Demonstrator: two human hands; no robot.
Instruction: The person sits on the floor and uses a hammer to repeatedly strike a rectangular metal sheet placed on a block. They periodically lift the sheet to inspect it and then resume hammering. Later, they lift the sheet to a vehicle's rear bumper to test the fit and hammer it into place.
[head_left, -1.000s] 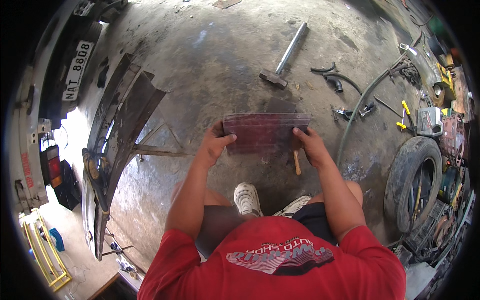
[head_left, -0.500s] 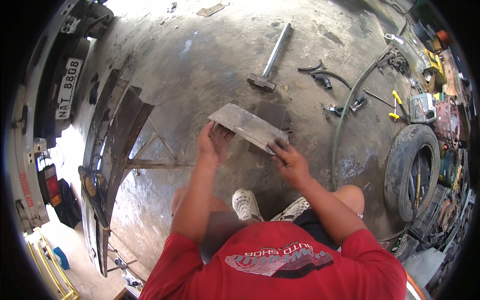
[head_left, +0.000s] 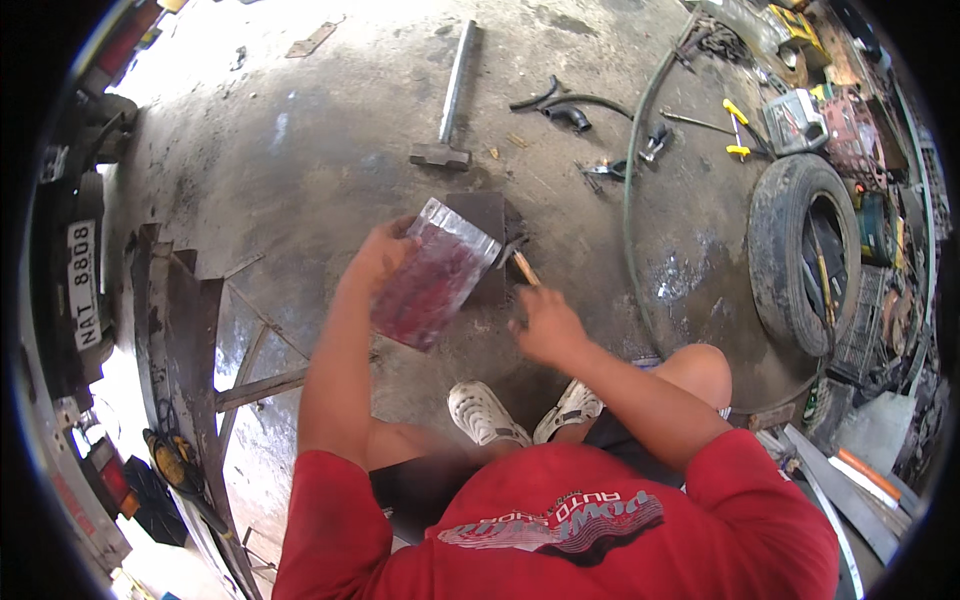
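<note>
A flat metal sheet (head_left: 425, 285), worn dark red with a bent bare-metal strip along its far edge, is tilted up in front of me. My left hand (head_left: 385, 255) grips it by its left side. To its right, a small hammer (head_left: 525, 267) with a wooden handle lies at a dark flat metal block (head_left: 487, 285) on the floor. The near end of that handle runs into the curled fingers of my right hand (head_left: 553, 325), whose grip is partly hidden. Part of the block is behind the sheet.
A long-handled sledgehammer (head_left: 456, 90) lies beyond the block. Black rubber hoses (head_left: 570, 112) and a long green hose (head_left: 632, 190) are to the right, near a tyre (head_left: 800, 255). A rusty metal frame (head_left: 185, 330) stands at the left, beside a vehicle's licence plate (head_left: 83, 285).
The sheet has turned from nearly edge-on to show its red face and moved left with my left hand. My right hand has let go of it and moved to the hammer handle.
</note>
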